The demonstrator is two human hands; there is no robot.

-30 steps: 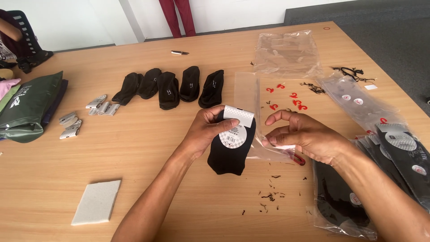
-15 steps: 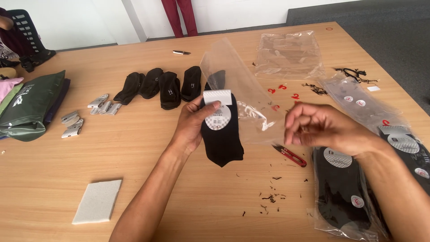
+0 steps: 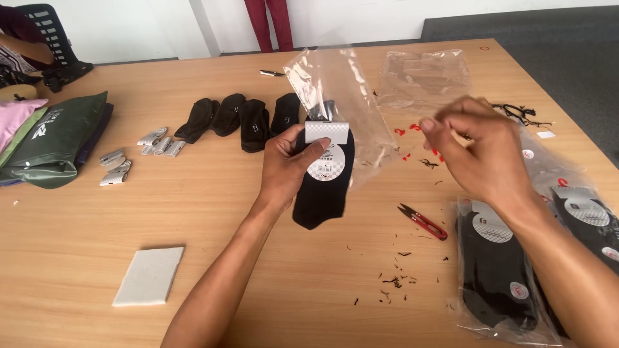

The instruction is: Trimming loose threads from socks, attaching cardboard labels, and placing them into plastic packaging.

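Light wood table (image 3: 213,212), white wall and grey floor behind. Near the left edge a green pouch (image 3: 55,138) is laid, a white pad (image 3: 149,276) toward the near edge, loose black socks (image 3: 248,119) in a row farther back. Black sock pair (image 3: 324,177) is held mid-table by the left hand (image 3: 287,169), fingers closed on its white checkered label band, long axis near-upright, toe toward the near edge. Clear bag (image 3: 338,96) is tilted behind it. Right hand (image 3: 480,151) raised, fingertips pinched, contents cannot be told. Red snips (image 3: 422,221) beside; bagged socks (image 3: 500,270) at the right edge

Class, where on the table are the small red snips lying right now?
In the head view, the red snips lie on the table, right of the held black sock, beside the bagged socks.
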